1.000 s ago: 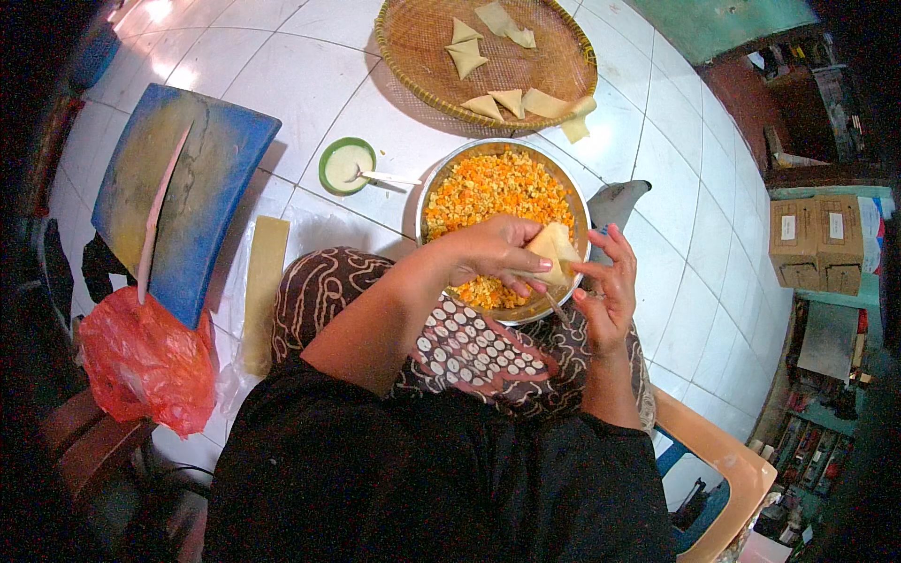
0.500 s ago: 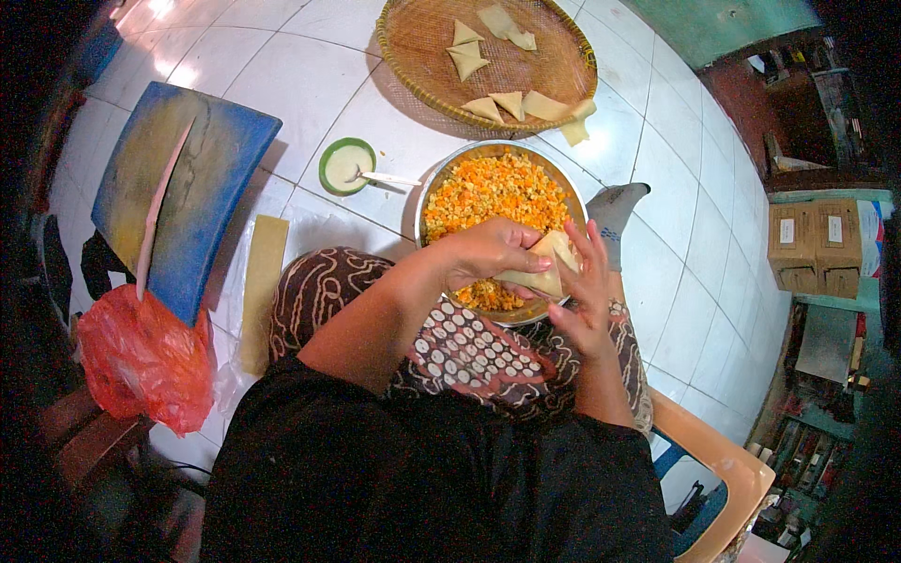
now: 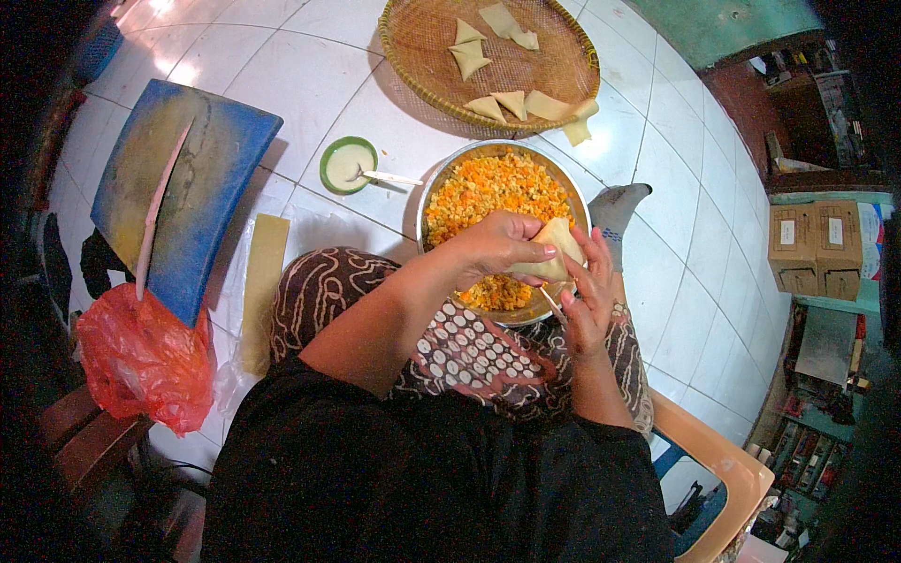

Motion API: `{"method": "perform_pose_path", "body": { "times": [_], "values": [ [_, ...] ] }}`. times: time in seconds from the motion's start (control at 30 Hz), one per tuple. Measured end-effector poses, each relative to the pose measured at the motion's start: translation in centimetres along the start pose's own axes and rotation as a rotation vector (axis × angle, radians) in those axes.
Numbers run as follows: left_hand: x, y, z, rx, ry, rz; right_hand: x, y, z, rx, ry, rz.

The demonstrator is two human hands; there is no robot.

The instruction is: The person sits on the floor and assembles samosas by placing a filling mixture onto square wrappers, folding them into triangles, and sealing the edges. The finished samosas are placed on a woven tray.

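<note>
Over the bowl, my left hand (image 3: 499, 246) pinches a folded pastry wrapper (image 3: 556, 240) between thumb and fingers. My right hand (image 3: 589, 298) closes on its other side, fingertips against the dough. A thin pale handle (image 3: 553, 305) sticks out by my right palm; its kind is hard to tell. Beneath both hands, a metal bowl (image 3: 424, 218) holds a chopped orange and yellow filling (image 3: 497, 192). Folded triangular pastries (image 3: 469, 62) and loose wrapper pieces lie on a round woven tray (image 3: 413, 80) beyond the bowl.
Left of the bowl stands a green cup of white paste (image 3: 348, 167) with a spoon (image 3: 392, 178) in it. A dough strip (image 3: 266, 281) lies by my left knee. Farther left are a blue board (image 3: 221, 178) with a long knife (image 3: 161, 206) and a red plastic bag (image 3: 145, 357).
The wrapper has turned in my hands and its pointed end now faces up. My right fingers have closed in nearer around it.
</note>
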State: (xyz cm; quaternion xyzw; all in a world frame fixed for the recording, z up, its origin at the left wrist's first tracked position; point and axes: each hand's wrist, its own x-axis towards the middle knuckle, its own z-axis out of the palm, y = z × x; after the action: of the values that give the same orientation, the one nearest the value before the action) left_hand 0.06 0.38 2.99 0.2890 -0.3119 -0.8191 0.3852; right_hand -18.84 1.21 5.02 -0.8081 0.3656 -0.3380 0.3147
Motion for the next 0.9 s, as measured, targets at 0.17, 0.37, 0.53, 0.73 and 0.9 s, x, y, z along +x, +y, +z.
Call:
{"method": "perform_pose_path", "body": {
  "times": [0.17,0.37,0.53,0.73,0.9],
  "values": [
    [0.0,0.1,0.0,0.013,-0.044,-0.007,0.3,-0.8,0.2,0.479,0.084,0.166],
    [0.3,-0.1,0.5,-0.054,0.245,0.155,-0.1,-1.6,-0.7,-0.437,0.165,-0.179],
    [0.6,-0.4,1.0,-0.137,0.343,0.228,-0.3,1.2,0.4,-0.357,-0.078,0.19],
    [-0.4,-0.1,2.9,-0.143,0.184,0.126,-0.8,1.4,1.2,1.541,-0.236,0.703],
    [-0.5,-1.2,4.5,0.031,0.142,0.263,0.5,-2.4,1.3,1.547,0.136,0.513]
  ]
}}
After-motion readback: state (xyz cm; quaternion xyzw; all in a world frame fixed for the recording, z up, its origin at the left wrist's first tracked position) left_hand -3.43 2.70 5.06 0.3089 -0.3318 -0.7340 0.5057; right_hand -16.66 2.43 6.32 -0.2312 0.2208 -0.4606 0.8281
